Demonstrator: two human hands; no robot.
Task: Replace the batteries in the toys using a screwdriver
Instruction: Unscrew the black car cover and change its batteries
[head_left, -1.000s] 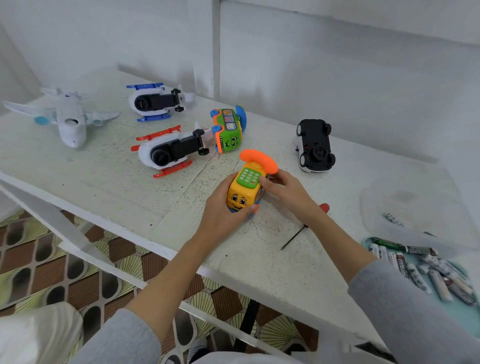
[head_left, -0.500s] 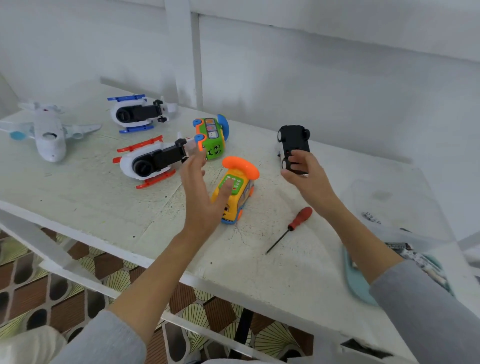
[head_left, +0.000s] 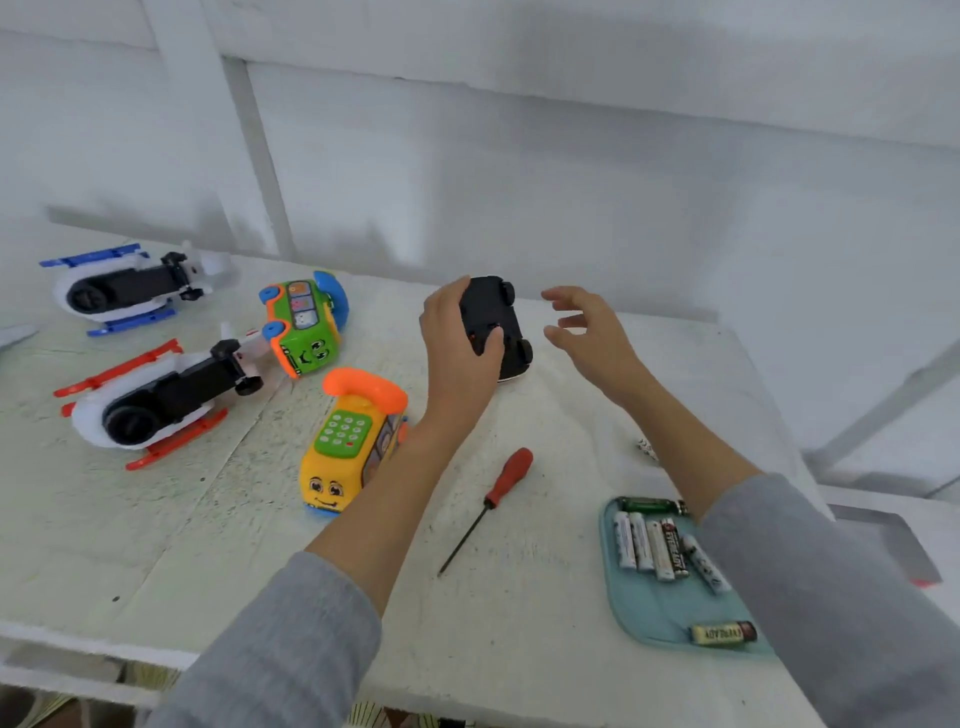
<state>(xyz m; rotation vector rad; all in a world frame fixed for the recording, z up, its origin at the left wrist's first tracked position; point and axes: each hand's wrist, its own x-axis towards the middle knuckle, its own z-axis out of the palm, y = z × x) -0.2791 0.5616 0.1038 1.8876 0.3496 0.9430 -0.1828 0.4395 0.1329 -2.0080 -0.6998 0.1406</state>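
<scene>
My left hand (head_left: 460, 345) grips a black toy car (head_left: 496, 322) that lies upside down at the back of the white table (head_left: 545, 597), thumb and fingers curled round its underside. My right hand (head_left: 589, 332) hovers just right of the car with spread, relaxed fingers, apart from it. A screwdriver (head_left: 498, 493) with a red handle lies on the table between my forearms. A yellow toy phone bus (head_left: 353, 441) with an orange handset stands left of my left forearm. Several batteries (head_left: 657, 548) lie on a teal tray (head_left: 644, 613) at the front right.
A green toy phone bus (head_left: 304, 322) lies behind the yellow one. Two white toy helicopters rest on their sides at the left, one with red skids (head_left: 150, 402), one with blue skids (head_left: 124, 286). A white wall rises directly behind the table.
Both hands left the yellow phone bus. My right hand reached the black car first, then drew off to its right, and my left hand moved across and took hold of the car.
</scene>
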